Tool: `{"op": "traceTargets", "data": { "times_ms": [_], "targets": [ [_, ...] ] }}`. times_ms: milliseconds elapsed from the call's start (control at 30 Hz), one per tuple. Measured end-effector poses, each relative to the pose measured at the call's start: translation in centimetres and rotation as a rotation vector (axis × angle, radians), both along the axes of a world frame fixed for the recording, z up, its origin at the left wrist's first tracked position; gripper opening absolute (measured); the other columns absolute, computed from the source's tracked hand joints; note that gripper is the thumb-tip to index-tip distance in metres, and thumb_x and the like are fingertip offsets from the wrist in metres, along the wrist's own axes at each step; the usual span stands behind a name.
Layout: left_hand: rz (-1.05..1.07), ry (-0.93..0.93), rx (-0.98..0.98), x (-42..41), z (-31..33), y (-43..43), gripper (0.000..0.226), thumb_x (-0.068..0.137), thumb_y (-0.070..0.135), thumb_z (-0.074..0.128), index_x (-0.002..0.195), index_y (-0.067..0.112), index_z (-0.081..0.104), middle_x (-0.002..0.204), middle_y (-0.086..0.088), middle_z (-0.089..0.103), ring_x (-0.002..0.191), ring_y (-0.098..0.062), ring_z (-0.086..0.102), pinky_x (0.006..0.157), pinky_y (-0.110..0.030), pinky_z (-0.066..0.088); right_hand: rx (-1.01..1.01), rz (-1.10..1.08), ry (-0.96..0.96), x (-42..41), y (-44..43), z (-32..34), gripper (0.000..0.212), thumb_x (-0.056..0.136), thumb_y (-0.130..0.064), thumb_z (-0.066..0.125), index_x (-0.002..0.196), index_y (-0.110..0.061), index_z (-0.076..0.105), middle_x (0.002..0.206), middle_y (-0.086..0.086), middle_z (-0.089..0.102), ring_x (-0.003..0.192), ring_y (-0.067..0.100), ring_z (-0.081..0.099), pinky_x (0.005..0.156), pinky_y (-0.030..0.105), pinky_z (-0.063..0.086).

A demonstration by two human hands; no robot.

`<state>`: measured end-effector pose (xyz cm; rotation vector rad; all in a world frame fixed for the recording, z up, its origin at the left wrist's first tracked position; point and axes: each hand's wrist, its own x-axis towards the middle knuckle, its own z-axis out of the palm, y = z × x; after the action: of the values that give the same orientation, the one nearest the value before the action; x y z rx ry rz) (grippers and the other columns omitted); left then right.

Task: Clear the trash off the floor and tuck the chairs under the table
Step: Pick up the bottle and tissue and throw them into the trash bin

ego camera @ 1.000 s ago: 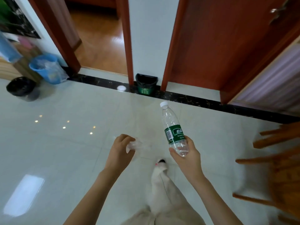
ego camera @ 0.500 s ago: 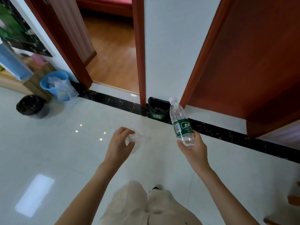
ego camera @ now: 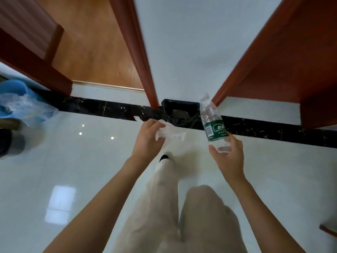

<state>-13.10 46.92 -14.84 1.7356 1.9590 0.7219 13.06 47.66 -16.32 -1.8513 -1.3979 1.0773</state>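
Observation:
My right hand (ego camera: 229, 157) grips the base of a clear plastic water bottle (ego camera: 212, 123) with a green label, held upright and tilted slightly left. My left hand (ego camera: 147, 141) pinches a crumpled piece of clear plastic wrap (ego camera: 171, 133). Both are held just in front of a small black-lined trash bin (ego camera: 179, 112) that stands on the floor against the white wall between two door frames. The bottle's top overlaps the bin's right rim in the head view.
A blue bin with a clear bag (ego camera: 20, 105) sits at the left edge, and a dark bin (ego camera: 5, 143) below it. Red-brown door frames (ego camera: 140, 57) flank the wall. An open doorway shows a wooden floor (ego camera: 93, 42). A chair corner (ego camera: 328, 229) shows at right.
I have walked closer to the small black bin, which now sits right behind both hands. The chairs on the right have almost left the view. Both hands keep their hold.

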Motion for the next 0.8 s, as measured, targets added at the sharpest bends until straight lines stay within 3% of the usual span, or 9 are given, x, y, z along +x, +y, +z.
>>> {"op": "traceTargets", "data": {
  "times_ms": [133,333,467,667,800],
  "targets": [
    [0.008,-0.058,-0.076,-1.6,-7.8,7.9,0.03,0.071,-0.008,0.065,0.099,0.003,0.066,0.097,-0.008,0.059,0.091,-0.023,0.056,0.08,-0.016,0.037,-0.074,-0.072,-0.022,-2.0,6.4,-7.2,0.056,0.078,-0.023,0.079,0.128,-0.02,0.054,0.116,-0.003,0.046,0.086,0.014,0.063,0.064,0.004,0.045],
    [0.035,-0.115,-0.12,-0.6,-23.4,17.6,0.029,0.074,-0.005,0.064,0.101,0.004,0.065,0.1,-0.006,0.057,0.094,-0.02,0.054,0.079,-0.005,0.033,-0.081,-0.07,-0.036,-3.4,14.2,-21.2,0.054,0.076,-0.023,0.079,0.124,-0.025,0.054,0.117,-0.006,0.046,0.085,0.007,0.063,0.067,0.004,0.045],
    [0.052,-0.115,-0.118,0.7,-32.9,21.5,0.03,0.074,-0.005,0.063,0.103,0.003,0.065,0.102,-0.008,0.057,0.095,-0.024,0.055,0.078,-0.019,0.036,-0.072,-0.03,-0.013,-3.3,17.6,-29.5,0.054,0.076,-0.021,0.079,0.124,-0.024,0.055,0.117,-0.005,0.047,0.085,0.002,0.062,0.067,0.006,0.046],
    [0.016,-0.083,-0.098,1.7,-45.1,24.0,0.031,0.074,-0.008,0.064,0.103,0.002,0.065,0.103,-0.01,0.057,0.098,-0.025,0.054,0.079,-0.021,0.037,-0.04,0.129,-0.032,-1.6,19.5,-40.2,0.062,0.073,-0.018,0.081,0.127,-0.028,0.054,0.113,-0.02,0.045,0.086,0.004,0.062,0.073,0.015,0.052],
    [-0.025,-0.107,-0.133,1.8,-47.9,23.6,0.045,0.075,-0.003,0.067,0.119,0.007,0.061,0.12,-0.007,0.058,0.111,-0.026,0.054,0.093,-0.033,0.046,-0.058,0.112,-0.001,-1.4,19.7,-42.3,0.061,0.074,-0.019,0.082,0.128,-0.026,0.055,0.116,-0.008,0.048,0.088,0.008,0.064,0.076,0.027,0.056]
  ]
}}
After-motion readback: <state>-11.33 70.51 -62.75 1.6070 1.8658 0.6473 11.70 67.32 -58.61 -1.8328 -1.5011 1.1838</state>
